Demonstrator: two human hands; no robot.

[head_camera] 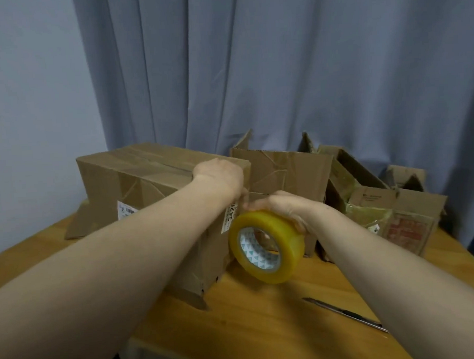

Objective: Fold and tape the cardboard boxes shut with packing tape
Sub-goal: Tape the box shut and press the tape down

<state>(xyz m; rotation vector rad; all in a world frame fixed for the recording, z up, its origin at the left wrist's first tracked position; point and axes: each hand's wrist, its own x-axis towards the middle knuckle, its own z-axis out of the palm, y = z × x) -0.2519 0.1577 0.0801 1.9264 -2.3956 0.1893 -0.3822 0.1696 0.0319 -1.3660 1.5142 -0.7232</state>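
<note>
Closed cardboard box (153, 183) stood on counter (265, 315), worn, creased, likely light. Left hand (220, 174) pressed flat over top right edge. Right hand (284, 207) gripped yellow packing tape roll (272, 246) by rim, beside box. Roll stiff, film sticky; hold outer rim.

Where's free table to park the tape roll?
Bare wood on the table in front of the closed box, between the forearms, left of the cutter. The back is crowded: open boxes side by side up to the curtain.
</note>
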